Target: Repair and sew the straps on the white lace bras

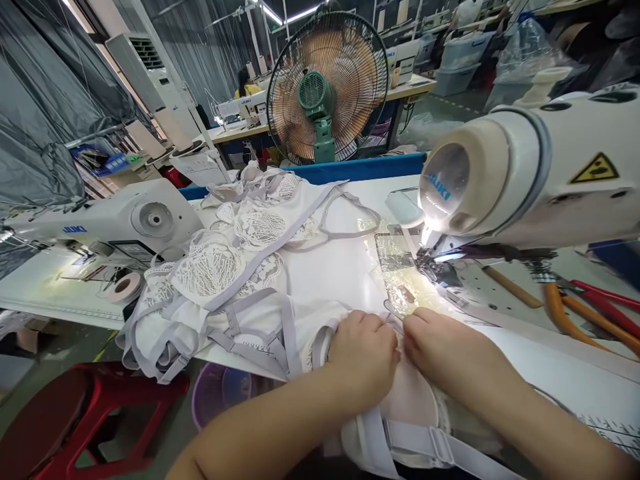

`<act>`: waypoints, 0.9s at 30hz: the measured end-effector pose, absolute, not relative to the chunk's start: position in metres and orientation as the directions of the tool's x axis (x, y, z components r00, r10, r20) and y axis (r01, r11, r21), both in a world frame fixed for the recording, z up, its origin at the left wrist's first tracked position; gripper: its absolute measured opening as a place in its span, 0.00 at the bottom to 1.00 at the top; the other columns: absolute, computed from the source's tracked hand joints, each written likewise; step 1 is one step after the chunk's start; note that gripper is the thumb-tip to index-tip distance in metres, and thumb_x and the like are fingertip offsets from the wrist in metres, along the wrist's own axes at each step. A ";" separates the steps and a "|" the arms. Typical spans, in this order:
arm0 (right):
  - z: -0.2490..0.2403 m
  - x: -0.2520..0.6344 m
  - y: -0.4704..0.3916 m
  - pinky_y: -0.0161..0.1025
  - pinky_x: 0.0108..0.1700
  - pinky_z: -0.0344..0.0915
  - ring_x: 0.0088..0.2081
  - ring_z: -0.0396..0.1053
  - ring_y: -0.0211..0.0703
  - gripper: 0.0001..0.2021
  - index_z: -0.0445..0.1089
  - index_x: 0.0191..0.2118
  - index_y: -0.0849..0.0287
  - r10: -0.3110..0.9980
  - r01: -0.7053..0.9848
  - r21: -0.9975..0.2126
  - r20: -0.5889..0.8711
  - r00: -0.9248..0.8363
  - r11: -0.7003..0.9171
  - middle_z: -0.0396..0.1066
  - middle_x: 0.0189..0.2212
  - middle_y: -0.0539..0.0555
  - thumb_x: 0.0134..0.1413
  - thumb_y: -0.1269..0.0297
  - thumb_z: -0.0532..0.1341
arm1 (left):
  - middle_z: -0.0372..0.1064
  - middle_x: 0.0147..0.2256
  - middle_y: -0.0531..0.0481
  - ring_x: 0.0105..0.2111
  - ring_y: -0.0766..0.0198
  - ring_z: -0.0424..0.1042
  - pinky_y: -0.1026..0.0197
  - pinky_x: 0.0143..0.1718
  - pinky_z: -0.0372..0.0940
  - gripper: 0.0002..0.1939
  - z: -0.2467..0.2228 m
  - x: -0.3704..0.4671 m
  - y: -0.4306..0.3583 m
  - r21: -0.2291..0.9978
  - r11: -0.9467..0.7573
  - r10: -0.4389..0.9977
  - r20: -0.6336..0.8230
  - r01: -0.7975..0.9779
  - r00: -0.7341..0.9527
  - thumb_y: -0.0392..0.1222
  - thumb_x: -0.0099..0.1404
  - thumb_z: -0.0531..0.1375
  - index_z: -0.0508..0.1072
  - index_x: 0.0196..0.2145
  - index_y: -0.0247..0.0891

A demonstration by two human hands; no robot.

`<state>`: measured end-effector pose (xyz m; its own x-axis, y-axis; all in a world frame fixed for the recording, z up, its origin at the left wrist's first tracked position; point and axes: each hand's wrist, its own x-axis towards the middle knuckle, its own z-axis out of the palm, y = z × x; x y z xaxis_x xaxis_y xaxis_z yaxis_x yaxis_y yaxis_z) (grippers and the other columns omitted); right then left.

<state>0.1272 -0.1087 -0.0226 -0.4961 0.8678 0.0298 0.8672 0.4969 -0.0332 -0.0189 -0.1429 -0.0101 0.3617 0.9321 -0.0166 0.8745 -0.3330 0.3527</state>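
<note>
A white bra (413,400) with a padded cup and a strap with a slider lies at the table's near edge, partly hanging over it. My left hand (364,357) is closed on its upper edge, the fingertips turned under and hidden. Close beside it, my right hand (437,343) pinches the same edge. Just beyond my hands is the lit needle area of a white sewing machine (505,173). Left of my hands a pile of white lace bras (215,267) with grey bands spreads over the table.
Scissors with orange and red handles (600,313) lie at the right under the machine arm. A second sewing machine (125,217) stands at the left, near a tape roll (125,288). A large fan (327,87) stands behind the table. A red stool (90,413) and purple bin (220,393) are below.
</note>
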 end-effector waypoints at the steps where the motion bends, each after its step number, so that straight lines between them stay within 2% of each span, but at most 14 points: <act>1: -0.022 0.127 -0.108 0.35 0.23 0.44 0.23 0.59 0.39 0.10 0.57 0.20 0.57 0.872 0.871 -0.038 0.026 -0.490 0.490 0.60 0.21 0.50 0.46 0.77 0.53 | 0.66 0.38 0.48 0.40 0.60 0.60 0.56 0.44 0.60 0.08 -0.010 -0.019 -0.143 0.335 -0.330 0.934 -0.020 0.883 0.357 0.40 0.63 0.53 0.68 0.36 0.35; 4: -0.021 0.128 -0.106 0.35 0.23 0.46 0.23 0.59 0.38 0.10 0.55 0.19 0.57 0.878 0.876 -0.061 0.012 -0.479 0.479 0.60 0.20 0.49 0.46 0.75 0.52 | 0.65 0.37 0.48 0.39 0.59 0.60 0.55 0.43 0.60 0.08 -0.012 -0.018 -0.142 0.279 -0.343 0.931 -0.024 0.897 0.363 0.41 0.63 0.53 0.68 0.37 0.35; 8: -0.018 0.131 -0.102 0.33 0.21 0.48 0.20 0.58 0.35 0.08 0.55 0.20 0.56 0.896 0.891 -0.136 -0.039 -0.442 0.433 0.60 0.19 0.48 0.47 0.70 0.51 | 0.63 0.33 0.50 0.36 0.60 0.59 0.57 0.38 0.59 0.07 -0.019 -0.019 -0.140 0.234 -0.396 0.913 0.001 0.888 0.408 0.38 0.63 0.51 0.68 0.32 0.38; 12: -0.013 0.134 -0.100 0.33 0.23 0.51 0.22 0.59 0.37 0.07 0.55 0.21 0.56 0.903 0.887 -0.251 -0.089 -0.419 0.387 0.62 0.20 0.49 0.46 0.69 0.51 | 0.62 0.32 0.50 0.36 0.60 0.58 0.57 0.36 0.58 0.06 -0.022 -0.019 -0.140 0.227 -0.429 0.899 0.017 0.874 0.437 0.36 0.61 0.51 0.67 0.30 0.38; 21: -0.011 0.136 -0.098 0.33 0.23 0.52 0.21 0.58 0.37 0.07 0.53 0.21 0.56 0.891 0.852 -0.323 -0.055 -0.451 0.411 0.61 0.19 0.49 0.46 0.68 0.49 | 0.64 0.32 0.50 0.36 0.60 0.59 0.57 0.37 0.58 0.04 -0.018 -0.024 -0.140 0.236 -0.465 0.875 -0.020 0.853 0.483 0.34 0.59 0.53 0.67 0.29 0.37; 27: -0.017 0.144 -0.097 0.33 0.24 0.54 0.22 0.59 0.36 0.08 0.54 0.22 0.56 0.859 0.801 -0.381 -0.035 -0.511 0.461 0.61 0.20 0.49 0.49 0.66 0.48 | 0.67 0.37 0.47 0.41 0.58 0.60 0.55 0.44 0.58 0.10 -0.012 -0.021 -0.143 0.269 -0.345 0.929 -0.041 0.899 0.368 0.42 0.64 0.51 0.66 0.39 0.35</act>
